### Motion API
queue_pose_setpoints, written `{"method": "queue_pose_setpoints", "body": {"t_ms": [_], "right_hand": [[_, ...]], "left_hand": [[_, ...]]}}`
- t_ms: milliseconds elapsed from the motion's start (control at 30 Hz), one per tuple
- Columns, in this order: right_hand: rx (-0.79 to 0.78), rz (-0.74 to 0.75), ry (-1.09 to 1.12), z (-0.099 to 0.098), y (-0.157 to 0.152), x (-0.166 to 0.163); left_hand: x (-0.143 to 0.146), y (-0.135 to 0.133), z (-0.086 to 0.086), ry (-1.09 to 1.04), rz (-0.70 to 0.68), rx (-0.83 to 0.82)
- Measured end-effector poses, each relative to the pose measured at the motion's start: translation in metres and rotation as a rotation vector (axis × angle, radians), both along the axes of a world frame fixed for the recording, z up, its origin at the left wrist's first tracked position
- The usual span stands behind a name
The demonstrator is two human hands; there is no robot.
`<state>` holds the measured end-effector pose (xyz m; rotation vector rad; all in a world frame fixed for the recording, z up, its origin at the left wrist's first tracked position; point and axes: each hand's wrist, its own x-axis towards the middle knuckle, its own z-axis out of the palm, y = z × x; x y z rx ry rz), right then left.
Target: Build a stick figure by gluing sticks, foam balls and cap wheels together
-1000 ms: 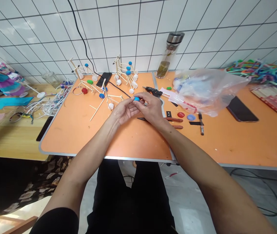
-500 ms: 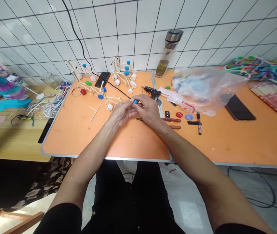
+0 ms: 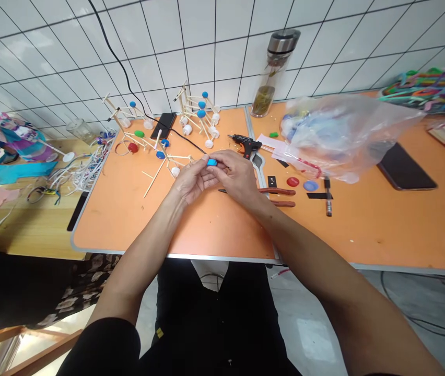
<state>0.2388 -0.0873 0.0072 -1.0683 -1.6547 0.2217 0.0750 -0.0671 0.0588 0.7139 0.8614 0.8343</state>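
Between my two hands is a small blue bottle cap (image 3: 212, 162), held just above the orange table. My left hand (image 3: 191, 183) has its thumb and fingertips closed on the cap's near left side. My right hand (image 3: 235, 173) pinches it from the right, fingers bent over it. Just beyond my left hand stands a small frame of thin wooden sticks (image 3: 175, 158) with blue and white caps. Pliers with brown handles (image 3: 279, 191) lie partly under my right wrist. A black glue gun (image 3: 247, 143) rests behind the right hand.
More stick frames (image 3: 201, 112) stand near the tiled wall beside a phone (image 3: 163, 125). To the right are a glass tea bottle (image 3: 266, 86), a plastic bag (image 3: 343, 136), red (image 3: 293, 181) and light-blue caps (image 3: 311, 185), a marker (image 3: 328, 201) and another phone (image 3: 406, 166).
Both hands have shifted slightly left with the blue bottle cap, and more of its blue face shows now. The camera view has also moved a little.
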Motion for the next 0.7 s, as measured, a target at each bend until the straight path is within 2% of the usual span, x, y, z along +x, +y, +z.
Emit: {"method": "queue_pose_setpoints", "body": {"t_ms": [267, 533, 700], "right_hand": [[0.005, -0.011, 0.062, -0.0018, 0.0002, 0.0006], [-0.026, -0.052, 0.073, -0.0033, -0.0005, -0.0037], [-0.028, -0.067, 0.033, -0.0022, -0.0024, -0.0051]], "left_hand": [[-0.0009, -0.0011, -0.0007, -0.028, -0.059, -0.081], [0.0000, -0.0004, -0.0026, -0.029, -0.052, -0.055], [0.0002, 0.0013, -0.0060, 0.041, -0.034, 0.033]]}}
